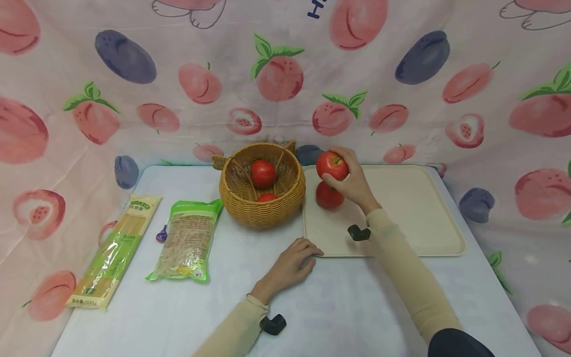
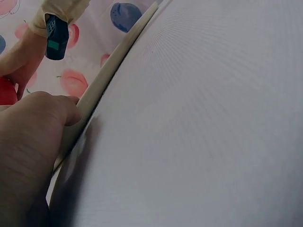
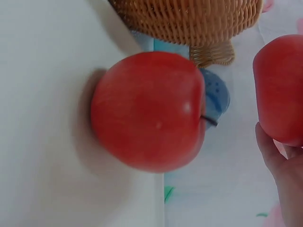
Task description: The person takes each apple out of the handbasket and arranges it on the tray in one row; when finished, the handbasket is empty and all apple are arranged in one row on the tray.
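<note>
My right hand (image 1: 352, 181) grips a red apple (image 1: 331, 164) by its side, fingers and thumb curled around it, raised above the cream tray (image 1: 410, 213). Below it a second red apple (image 3: 149, 111) sits on the tray, its dark stem showing in the right wrist view. To the left stands a brown wicker basket (image 1: 263, 213) holding a red apple (image 1: 263, 172) and another (image 1: 267, 197) partly hidden behind the front rim. My left hand (image 1: 287, 265) rests at the tray's front left corner, fingers relaxed at the rim; its thumb (image 2: 66, 111) overlaps the tray edge in the left wrist view.
Left of the basket lie a green-edged clear bag (image 1: 185, 243) of brownish contents, a small purple-wrapped candy (image 1: 162, 234) and a long yellow-green pack of noodles (image 1: 116, 253). A fruit-printed cloth (image 1: 285, 134) hangs behind the white table (image 1: 330, 317).
</note>
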`<state>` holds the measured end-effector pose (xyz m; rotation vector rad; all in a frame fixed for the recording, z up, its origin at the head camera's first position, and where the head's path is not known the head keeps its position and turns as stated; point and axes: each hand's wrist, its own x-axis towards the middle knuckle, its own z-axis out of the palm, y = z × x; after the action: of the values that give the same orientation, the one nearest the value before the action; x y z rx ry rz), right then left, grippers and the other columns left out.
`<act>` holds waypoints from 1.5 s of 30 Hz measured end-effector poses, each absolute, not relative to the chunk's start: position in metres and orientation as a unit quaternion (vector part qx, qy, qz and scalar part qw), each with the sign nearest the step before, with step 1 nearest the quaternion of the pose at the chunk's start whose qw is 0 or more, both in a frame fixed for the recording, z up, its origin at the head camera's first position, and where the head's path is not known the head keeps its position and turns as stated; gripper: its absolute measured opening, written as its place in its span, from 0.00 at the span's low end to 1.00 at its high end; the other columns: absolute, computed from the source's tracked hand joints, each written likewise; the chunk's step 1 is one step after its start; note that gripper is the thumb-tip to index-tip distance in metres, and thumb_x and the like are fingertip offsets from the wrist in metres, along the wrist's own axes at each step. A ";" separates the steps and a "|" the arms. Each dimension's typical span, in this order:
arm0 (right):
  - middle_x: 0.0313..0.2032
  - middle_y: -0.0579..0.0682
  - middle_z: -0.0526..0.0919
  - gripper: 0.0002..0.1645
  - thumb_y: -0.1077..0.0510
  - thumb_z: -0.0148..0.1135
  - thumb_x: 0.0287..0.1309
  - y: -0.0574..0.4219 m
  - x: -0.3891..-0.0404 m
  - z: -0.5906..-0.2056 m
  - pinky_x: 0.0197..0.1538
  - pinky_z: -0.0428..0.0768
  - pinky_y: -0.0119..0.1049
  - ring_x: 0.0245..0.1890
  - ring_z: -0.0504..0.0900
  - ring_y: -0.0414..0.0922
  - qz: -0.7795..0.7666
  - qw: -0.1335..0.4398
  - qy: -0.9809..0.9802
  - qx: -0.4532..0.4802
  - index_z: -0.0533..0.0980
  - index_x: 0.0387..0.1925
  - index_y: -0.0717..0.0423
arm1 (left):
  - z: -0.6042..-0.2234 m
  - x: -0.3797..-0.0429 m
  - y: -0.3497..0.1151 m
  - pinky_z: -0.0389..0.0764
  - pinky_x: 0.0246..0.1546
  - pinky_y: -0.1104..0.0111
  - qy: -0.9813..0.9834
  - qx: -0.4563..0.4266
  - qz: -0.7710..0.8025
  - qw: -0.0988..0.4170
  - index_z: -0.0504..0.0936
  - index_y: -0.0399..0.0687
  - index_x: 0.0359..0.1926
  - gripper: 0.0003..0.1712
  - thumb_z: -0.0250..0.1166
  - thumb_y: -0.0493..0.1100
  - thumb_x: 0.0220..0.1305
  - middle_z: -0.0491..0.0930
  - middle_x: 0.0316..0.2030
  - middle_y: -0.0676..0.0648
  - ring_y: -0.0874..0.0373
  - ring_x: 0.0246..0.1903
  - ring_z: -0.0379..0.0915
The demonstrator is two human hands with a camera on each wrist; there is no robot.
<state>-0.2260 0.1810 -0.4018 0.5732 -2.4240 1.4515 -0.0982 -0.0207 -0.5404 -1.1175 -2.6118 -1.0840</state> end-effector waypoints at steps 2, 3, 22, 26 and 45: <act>0.62 0.56 0.65 0.37 0.63 0.67 0.49 0.184 -0.226 -0.404 0.58 0.72 0.56 0.59 0.67 0.51 0.500 0.128 -0.834 0.194 0.66 0.62 0.54 | -0.540 -0.098 -0.021 0.71 0.56 0.72 -0.858 -0.367 -0.354 0.053 0.80 0.56 0.48 0.13 0.59 0.39 0.64 0.75 0.45 0.59 0.66 0.51 0.67; 0.62 0.56 0.64 0.37 0.63 0.67 0.50 0.185 -0.226 -0.405 0.59 0.72 0.56 0.59 0.67 0.51 0.499 0.128 -0.835 0.192 0.66 0.62 0.54 | -0.540 -0.098 -0.021 0.71 0.56 0.72 -0.859 -0.367 -0.353 0.053 0.80 0.56 0.48 0.13 0.59 0.39 0.64 0.75 0.45 0.59 0.66 0.51 0.67; 0.62 0.54 0.65 0.37 0.61 0.67 0.51 0.212 -0.223 -0.422 0.61 0.70 0.55 0.61 0.66 0.50 0.494 0.135 -0.846 0.148 0.66 0.64 0.50 | -0.536 -0.098 -0.020 0.72 0.56 0.73 -0.862 -0.359 -0.356 0.045 0.79 0.57 0.49 0.13 0.57 0.40 0.65 0.75 0.45 0.60 0.67 0.51 0.67; 0.62 0.55 0.65 0.38 0.62 0.67 0.50 0.217 -0.221 -0.426 0.62 0.69 0.56 0.61 0.65 0.51 0.496 0.135 -0.846 0.142 0.66 0.64 0.51 | -0.535 -0.098 -0.020 0.71 0.56 0.72 -0.862 -0.356 -0.358 0.042 0.79 0.57 0.48 0.13 0.57 0.40 0.65 0.75 0.45 0.60 0.67 0.52 0.67; 0.61 0.55 0.64 0.38 0.61 0.67 0.52 0.236 -0.216 -0.442 0.63 0.67 0.57 0.61 0.65 0.52 0.511 0.111 -0.846 0.101 0.64 0.64 0.49 | -0.537 -0.096 -0.019 0.71 0.57 0.72 -0.866 -0.357 -0.348 0.039 0.79 0.57 0.49 0.14 0.56 0.40 0.65 0.74 0.45 0.60 0.66 0.52 0.67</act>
<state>-0.2160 0.2365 -0.4424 0.2962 -2.4862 1.5022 -0.0964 -0.0190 -0.5366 -1.0944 -2.6563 -1.0664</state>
